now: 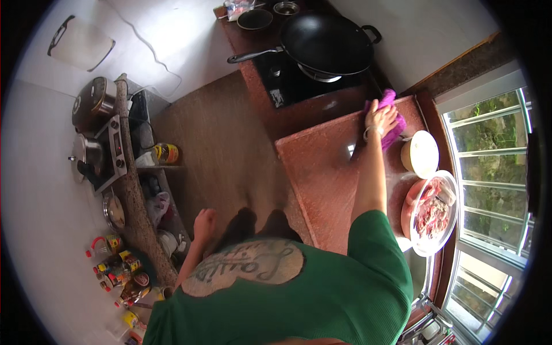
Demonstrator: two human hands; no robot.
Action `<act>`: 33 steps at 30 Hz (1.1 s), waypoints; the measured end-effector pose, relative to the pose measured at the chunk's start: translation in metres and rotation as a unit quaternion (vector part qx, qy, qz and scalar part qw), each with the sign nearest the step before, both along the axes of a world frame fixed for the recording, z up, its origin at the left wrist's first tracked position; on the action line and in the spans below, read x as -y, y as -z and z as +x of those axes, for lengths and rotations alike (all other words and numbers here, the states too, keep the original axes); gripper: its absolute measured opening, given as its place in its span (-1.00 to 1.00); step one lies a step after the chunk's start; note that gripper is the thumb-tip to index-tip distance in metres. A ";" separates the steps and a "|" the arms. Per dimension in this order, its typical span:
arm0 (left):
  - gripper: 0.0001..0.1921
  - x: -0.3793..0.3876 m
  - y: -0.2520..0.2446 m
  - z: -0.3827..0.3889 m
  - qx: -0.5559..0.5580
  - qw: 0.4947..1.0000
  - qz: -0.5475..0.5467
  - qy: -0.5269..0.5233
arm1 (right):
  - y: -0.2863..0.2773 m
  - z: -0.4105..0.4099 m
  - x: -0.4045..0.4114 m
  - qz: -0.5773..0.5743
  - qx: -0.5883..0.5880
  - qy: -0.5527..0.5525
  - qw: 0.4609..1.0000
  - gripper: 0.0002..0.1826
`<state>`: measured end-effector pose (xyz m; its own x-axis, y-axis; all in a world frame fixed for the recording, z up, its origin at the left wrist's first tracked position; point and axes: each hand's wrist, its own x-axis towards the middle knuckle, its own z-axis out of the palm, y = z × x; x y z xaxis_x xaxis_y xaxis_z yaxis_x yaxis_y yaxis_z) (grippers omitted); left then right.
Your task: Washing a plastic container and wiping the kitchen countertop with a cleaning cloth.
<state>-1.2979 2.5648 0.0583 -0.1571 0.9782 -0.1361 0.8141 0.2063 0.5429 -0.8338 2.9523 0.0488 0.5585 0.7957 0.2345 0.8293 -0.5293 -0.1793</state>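
Observation:
My right hand [382, 118] reaches forward and presses a purple cloth [394, 133] onto the reddish stone countertop [321, 168], near the corner beside the gas hob. Bunched cloth shows past the fingers and below the palm. A pale bracelet circles that wrist. Low at my left side, my left hand [205, 222] hangs over the floor with its fingers curled, and no object shows in it. Right of the cloth stands a cream-coloured bowl [420, 154]. Behind it, toward me, is a clear bowl [434, 213] of raw meat [433, 211].
A black wok [327, 43] sits on the gas hob [276, 86], its handle pointing left. Barred windows [491, 172] line the right side. On the left, a stone-edged shelf [133, 181] carries a rice cooker [94, 103], a steel pot [86, 155] and several bottles [123, 267].

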 end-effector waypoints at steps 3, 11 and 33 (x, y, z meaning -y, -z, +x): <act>-0.91 -0.034 0.010 -0.007 0.034 0.999 -0.004 -0.007 | -0.007 -0.065 0.060 0.006 0.005 -0.128 0.992 -0.29; -0.92 -0.120 0.019 -0.040 0.124 0.987 0.046 0.092 | -0.020 -0.171 0.186 0.075 -0.078 -0.258 0.960 -0.56; -0.94 -0.188 0.051 -0.151 0.119 0.990 -0.017 0.077 | 0.133 -0.287 -0.099 -0.046 -0.097 -0.006 0.994 -0.40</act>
<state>-1.4492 2.7530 0.0076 0.0343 0.9823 -0.1840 0.6870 0.1106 0.7182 -1.1209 3.0509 -0.0838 0.5759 0.8160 0.0496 0.7905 -0.5404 -0.2881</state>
